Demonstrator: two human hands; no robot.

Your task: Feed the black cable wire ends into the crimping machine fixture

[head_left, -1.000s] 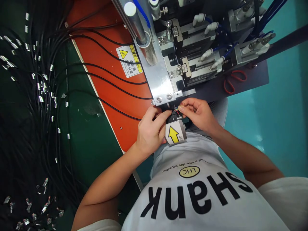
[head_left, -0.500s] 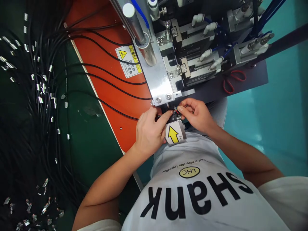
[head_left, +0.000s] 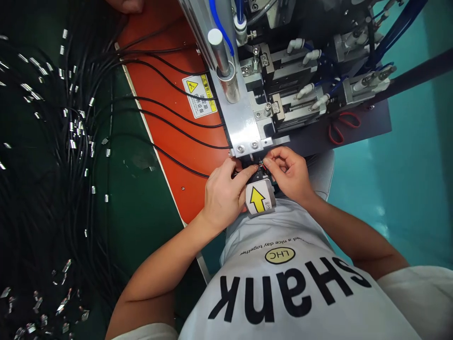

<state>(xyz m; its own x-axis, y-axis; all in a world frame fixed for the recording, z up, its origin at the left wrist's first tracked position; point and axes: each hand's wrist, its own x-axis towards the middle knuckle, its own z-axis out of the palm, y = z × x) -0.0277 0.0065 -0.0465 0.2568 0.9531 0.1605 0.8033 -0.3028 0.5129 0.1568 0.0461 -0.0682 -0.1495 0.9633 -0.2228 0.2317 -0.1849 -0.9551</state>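
Observation:
My left hand is closed around the end of a black cable at the front of the machine, its thumb stretched toward the thin coloured wires. Opposite it, my right hand pinches these fine wires between thumb and forefinger. Both sets of fingertips nearly meet over a small dark fixture, just below the machine's metal plate. Fingers partly hide the wire tips. A curved cover with a yellow arrow sits right under my hands.
Several black cables cross the orange board from a big bundle with metal connectors on the green surface. Pneumatic cylinders stand behind the plate. Red-handled scissors lie at right. Another person's hand shows at top left.
The view has shifted, so machine and cables appear further right. Another person's hand has come into view at the top left. My two hands keep their pinch at the fixture with little movement.

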